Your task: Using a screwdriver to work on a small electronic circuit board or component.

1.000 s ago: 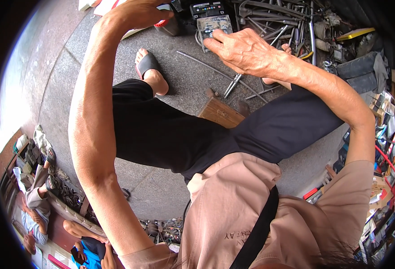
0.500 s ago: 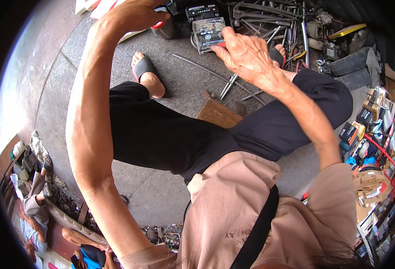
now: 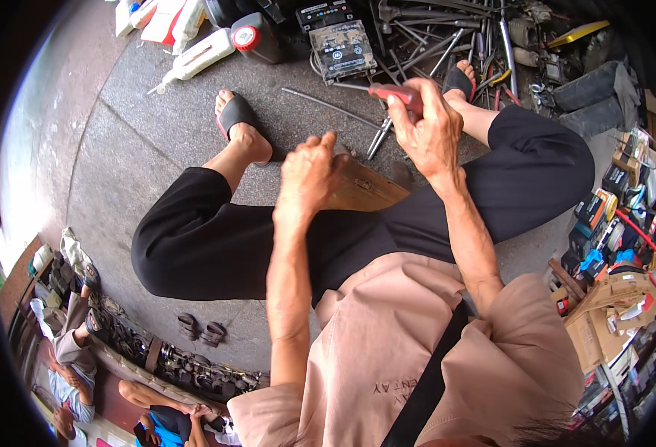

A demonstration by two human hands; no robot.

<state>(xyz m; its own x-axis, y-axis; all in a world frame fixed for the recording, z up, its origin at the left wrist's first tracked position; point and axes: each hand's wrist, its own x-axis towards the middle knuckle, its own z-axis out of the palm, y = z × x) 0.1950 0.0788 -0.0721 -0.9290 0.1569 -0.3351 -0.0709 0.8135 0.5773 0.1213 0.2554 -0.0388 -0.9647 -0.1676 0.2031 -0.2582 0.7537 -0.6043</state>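
My right hand (image 3: 429, 134) is closed around the red handle of a screwdriver (image 3: 401, 97), whose thin shaft points left toward a battery with a worn, partly clear case (image 3: 341, 51). Over my lap, my left hand (image 3: 309, 171) has its fingers curled in. Whether anything is inside them is hidden. It hangs above the near left edge of a small wooden block or stool (image 3: 364, 188) between my legs. A long thin metal rod (image 3: 332, 106) and a shiny metal tool (image 3: 379, 140) lie on the floor beyond my hands.
A dark jug with a red cap (image 3: 246, 37) and a white squeeze bottle (image 3: 203, 56) are at the far left. Hammers and several loose tools (image 3: 447, 33) pile up at the far right. Boxed goods (image 3: 611, 298) crowd the right side. People sit at the lower left (image 3: 74, 372).
My left hand has come back from the far jug toward my lap. My right hand has drawn nearer, and the red screwdriver handle now shows clearly in it.
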